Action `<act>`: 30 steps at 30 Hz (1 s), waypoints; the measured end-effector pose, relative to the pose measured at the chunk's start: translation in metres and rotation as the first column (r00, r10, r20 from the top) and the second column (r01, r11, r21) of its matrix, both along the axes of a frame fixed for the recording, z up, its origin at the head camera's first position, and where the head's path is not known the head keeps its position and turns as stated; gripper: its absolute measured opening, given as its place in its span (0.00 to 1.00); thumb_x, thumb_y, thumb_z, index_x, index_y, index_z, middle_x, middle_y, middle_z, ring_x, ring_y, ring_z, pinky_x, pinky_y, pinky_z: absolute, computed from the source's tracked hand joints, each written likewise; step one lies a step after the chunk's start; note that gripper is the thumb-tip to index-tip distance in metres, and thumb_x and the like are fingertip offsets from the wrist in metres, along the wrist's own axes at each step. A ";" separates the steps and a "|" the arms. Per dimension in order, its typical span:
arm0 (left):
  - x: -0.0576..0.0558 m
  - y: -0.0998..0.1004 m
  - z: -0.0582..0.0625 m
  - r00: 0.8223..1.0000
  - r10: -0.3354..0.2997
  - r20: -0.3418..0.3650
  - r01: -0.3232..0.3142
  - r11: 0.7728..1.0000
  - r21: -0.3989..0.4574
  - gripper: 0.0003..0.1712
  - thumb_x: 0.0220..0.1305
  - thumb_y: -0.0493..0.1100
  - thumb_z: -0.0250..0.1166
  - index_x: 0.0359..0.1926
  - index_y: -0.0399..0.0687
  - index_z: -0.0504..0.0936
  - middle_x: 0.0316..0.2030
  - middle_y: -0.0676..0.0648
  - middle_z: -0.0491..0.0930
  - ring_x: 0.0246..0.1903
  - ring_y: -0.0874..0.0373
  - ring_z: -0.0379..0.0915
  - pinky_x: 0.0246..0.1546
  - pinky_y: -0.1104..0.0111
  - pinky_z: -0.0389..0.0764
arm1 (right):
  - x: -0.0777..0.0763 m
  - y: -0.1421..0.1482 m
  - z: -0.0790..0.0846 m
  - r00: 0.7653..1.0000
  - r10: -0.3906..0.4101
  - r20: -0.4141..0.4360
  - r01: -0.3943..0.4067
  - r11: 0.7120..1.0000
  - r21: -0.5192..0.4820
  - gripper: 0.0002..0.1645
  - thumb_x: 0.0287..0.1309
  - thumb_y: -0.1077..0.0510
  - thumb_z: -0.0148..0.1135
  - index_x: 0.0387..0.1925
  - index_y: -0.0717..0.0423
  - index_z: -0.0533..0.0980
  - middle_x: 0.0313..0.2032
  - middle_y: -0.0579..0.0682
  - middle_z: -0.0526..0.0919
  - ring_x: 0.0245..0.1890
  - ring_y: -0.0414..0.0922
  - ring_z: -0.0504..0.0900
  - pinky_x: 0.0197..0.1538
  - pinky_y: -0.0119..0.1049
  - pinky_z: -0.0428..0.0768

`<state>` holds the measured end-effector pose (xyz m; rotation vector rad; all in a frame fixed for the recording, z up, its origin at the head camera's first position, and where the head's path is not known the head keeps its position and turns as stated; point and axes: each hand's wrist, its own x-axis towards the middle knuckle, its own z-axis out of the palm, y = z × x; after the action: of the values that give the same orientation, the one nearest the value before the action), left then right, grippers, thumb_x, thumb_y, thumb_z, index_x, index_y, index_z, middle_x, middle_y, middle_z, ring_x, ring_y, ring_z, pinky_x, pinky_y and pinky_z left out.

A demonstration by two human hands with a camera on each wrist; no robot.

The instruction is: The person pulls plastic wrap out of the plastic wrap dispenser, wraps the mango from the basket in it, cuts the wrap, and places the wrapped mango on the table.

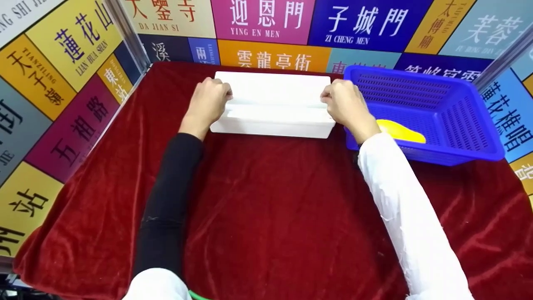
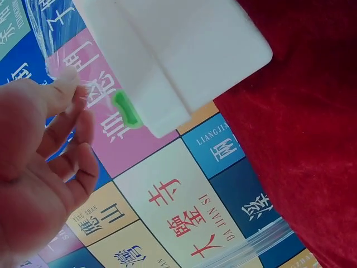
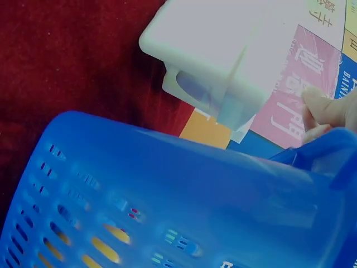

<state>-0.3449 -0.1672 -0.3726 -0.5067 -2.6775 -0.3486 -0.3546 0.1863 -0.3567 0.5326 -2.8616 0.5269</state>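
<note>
A long white plastic-wrap dispenser box stands at the back of the cloth, its white lid raised behind it. At the box's left end, my left hand pinches clear plastic wrap between thumb and fingertips. My right hand is at the right end, thumb and index finger pinched together on the wrap's other side. Across the middle, the film is nearly invisible in the head view. A small green piece shows on the dispenser's edge in the left wrist view.
Close on the right stands a blue perforated basket, partly under my right forearm, with a yellow object inside. Dark red cloth covers the table. Panels with printed characters rise behind and at both sides.
</note>
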 end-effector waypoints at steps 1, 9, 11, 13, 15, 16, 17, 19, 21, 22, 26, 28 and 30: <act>0.000 0.000 -0.002 1.000 -0.002 -0.024 0.002 1.000 0.013 0.06 0.67 0.36 0.66 0.37 0.39 0.88 0.35 0.37 0.85 0.38 0.38 0.77 0.43 0.46 0.79 | 0.000 0.000 0.000 1.000 -0.008 -0.006 0.008 1.000 -0.007 0.10 0.67 0.60 0.61 0.41 0.60 0.87 0.44 0.59 0.85 0.49 0.61 0.82 0.55 0.55 0.79; -0.003 0.000 -0.008 0.983 0.033 -0.183 -0.022 0.998 0.062 0.08 0.68 0.39 0.65 0.38 0.37 0.87 0.36 0.37 0.83 0.37 0.37 0.75 0.37 0.48 0.76 | 0.002 -0.001 0.006 0.997 -0.052 -0.065 0.050 0.998 -0.026 0.12 0.68 0.58 0.61 0.43 0.60 0.86 0.43 0.60 0.84 0.49 0.63 0.81 0.52 0.56 0.80; -0.003 0.001 -0.006 0.980 0.042 -0.195 -0.031 0.998 0.058 0.09 0.68 0.39 0.65 0.39 0.37 0.87 0.36 0.36 0.83 0.38 0.37 0.74 0.37 0.48 0.76 | 0.003 -0.001 0.007 0.995 -0.052 -0.085 0.050 0.998 -0.034 0.12 0.68 0.58 0.61 0.42 0.60 0.86 0.42 0.60 0.84 0.48 0.62 0.81 0.51 0.56 0.80; -0.004 0.002 -0.003 0.978 0.047 -0.203 -0.039 0.998 0.046 0.09 0.69 0.39 0.64 0.40 0.37 0.87 0.37 0.36 0.82 0.39 0.37 0.74 0.37 0.48 0.75 | 0.003 0.000 0.008 0.993 -0.058 -0.104 0.054 0.998 -0.046 0.11 0.68 0.58 0.62 0.42 0.60 0.86 0.41 0.60 0.84 0.47 0.62 0.82 0.50 0.56 0.80; -0.004 0.002 -0.001 0.976 0.052 -0.213 -0.046 0.998 0.034 0.10 0.69 0.40 0.63 0.40 0.37 0.87 0.37 0.36 0.82 0.39 0.37 0.74 0.37 0.48 0.75 | 0.004 0.000 0.011 0.991 -0.069 -0.114 0.063 0.996 -0.057 0.11 0.68 0.58 0.62 0.42 0.60 0.86 0.41 0.60 0.84 0.47 0.62 0.82 0.50 0.56 0.80; -0.005 0.002 0.000 0.974 0.056 -0.218 -0.051 0.998 0.030 0.10 0.69 0.40 0.63 0.40 0.37 0.87 0.37 0.36 0.82 0.39 0.37 0.74 0.37 0.48 0.75 | 0.004 0.000 0.012 0.990 -0.075 -0.116 0.068 0.996 -0.063 0.11 0.68 0.58 0.62 0.41 0.60 0.86 0.41 0.60 0.84 0.47 0.62 0.82 0.49 0.56 0.81; -0.005 0.002 0.002 0.973 0.061 -0.224 -0.056 0.998 0.026 0.10 0.70 0.40 0.63 0.40 0.37 0.87 0.37 0.36 0.83 0.39 0.37 0.74 0.37 0.49 0.74 | 0.004 0.000 0.013 0.990 -0.079 -0.120 0.071 0.995 -0.068 0.11 0.68 0.58 0.62 0.41 0.60 0.86 0.41 0.60 0.84 0.47 0.62 0.82 0.49 0.56 0.81; -0.005 0.002 0.004 0.970 0.069 -0.233 -0.066 0.998 0.022 0.11 0.71 0.41 0.62 0.40 0.38 0.87 0.38 0.37 0.83 0.39 0.38 0.74 0.36 0.49 0.74 | 0.005 0.000 0.016 0.989 -0.082 -0.123 0.072 0.994 -0.082 0.11 0.68 0.58 0.62 0.42 0.61 0.86 0.41 0.60 0.84 0.47 0.61 0.82 0.49 0.55 0.81; -0.005 0.002 0.006 0.968 0.075 -0.240 -0.072 0.997 0.022 0.12 0.71 0.42 0.62 0.40 0.38 0.87 0.38 0.37 0.83 0.39 0.38 0.74 0.36 0.50 0.74 | 0.006 -0.001 0.018 0.988 -0.086 -0.126 0.075 0.993 -0.088 0.12 0.69 0.57 0.61 0.42 0.61 0.86 0.41 0.59 0.84 0.46 0.61 0.83 0.49 0.55 0.81; -0.005 0.002 0.007 0.967 0.076 -0.242 -0.073 0.997 0.024 0.12 0.71 0.42 0.62 0.40 0.38 0.87 0.38 0.37 0.83 0.39 0.38 0.74 0.36 0.51 0.74 | 0.007 -0.001 0.020 0.988 -0.088 -0.128 0.077 0.993 -0.092 0.12 0.69 0.57 0.61 0.42 0.61 0.86 0.41 0.59 0.84 0.46 0.61 0.83 0.48 0.55 0.82; -0.004 0.003 0.012 0.962 0.076 -0.262 -0.071 0.997 0.031 0.12 0.71 0.42 0.62 0.40 0.38 0.87 0.37 0.37 0.83 0.39 0.39 0.74 0.35 0.51 0.74 | 0.008 -0.001 0.025 0.984 -0.099 -0.146 0.084 0.991 -0.104 0.12 0.69 0.57 0.61 0.43 0.60 0.86 0.41 0.59 0.83 0.46 0.61 0.82 0.47 0.55 0.82; -0.004 0.003 0.016 0.958 0.077 -0.277 -0.069 0.997 0.039 0.12 0.71 0.42 0.62 0.40 0.38 0.87 0.37 0.37 0.82 0.38 0.39 0.74 0.35 0.51 0.75 | 0.009 0.000 0.028 0.981 -0.100 -0.166 0.081 0.990 -0.117 0.12 0.69 0.57 0.61 0.43 0.60 0.86 0.40 0.59 0.83 0.46 0.61 0.82 0.47 0.55 0.81; -0.004 0.003 0.019 0.955 0.078 -0.287 -0.068 0.997 0.044 0.12 0.71 0.43 0.62 0.40 0.38 0.86 0.37 0.37 0.82 0.38 0.39 0.74 0.35 0.51 0.75 | 0.010 0.000 0.031 0.977 -0.103 -0.186 0.079 0.988 -0.132 0.12 0.69 0.58 0.61 0.42 0.60 0.86 0.40 0.59 0.83 0.46 0.61 0.82 0.49 0.56 0.81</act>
<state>-0.3487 -0.1638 -0.3536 -0.4125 -2.3958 -0.2739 -0.3441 0.1863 -0.3255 0.4046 -2.6348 0.5975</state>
